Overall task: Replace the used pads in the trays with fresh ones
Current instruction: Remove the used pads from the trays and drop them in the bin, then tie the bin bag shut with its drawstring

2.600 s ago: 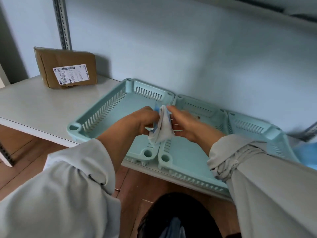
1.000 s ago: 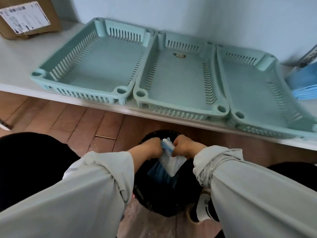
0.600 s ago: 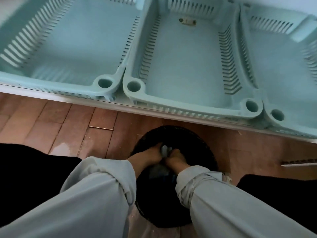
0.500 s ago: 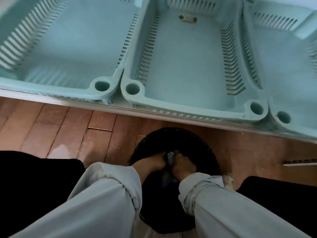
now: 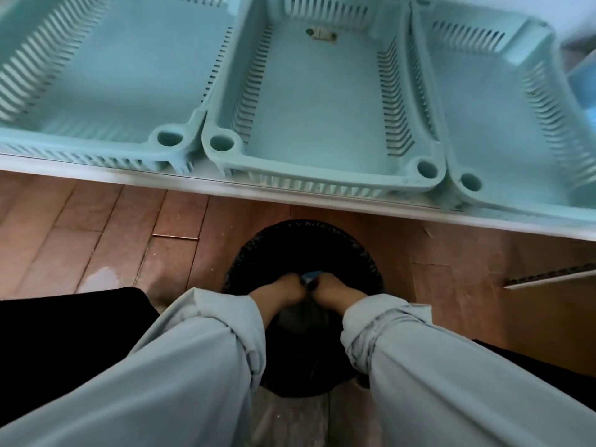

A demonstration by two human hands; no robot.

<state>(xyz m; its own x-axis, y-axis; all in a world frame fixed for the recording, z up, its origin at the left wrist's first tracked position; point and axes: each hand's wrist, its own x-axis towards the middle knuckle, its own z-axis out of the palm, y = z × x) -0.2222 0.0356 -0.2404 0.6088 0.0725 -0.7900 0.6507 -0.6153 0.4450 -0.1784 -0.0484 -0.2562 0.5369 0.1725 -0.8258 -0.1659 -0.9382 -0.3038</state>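
Both my left hand [image 5: 283, 290] and right hand [image 5: 333, 290] are pinching the wadded pad [image 5: 311, 275] inside the bin [image 5: 371, 269]. Let go sloppy and it hangs on the rim at 6 o'clock.

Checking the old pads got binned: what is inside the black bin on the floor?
Both hands, left hand and right hand, reach into the black bin, gripping a folded pad between them. Sleeves and shadow hide the bin's bottom.

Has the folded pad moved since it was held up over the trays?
Yes. The pad has gone down from above the trays into the black bin on the floor.
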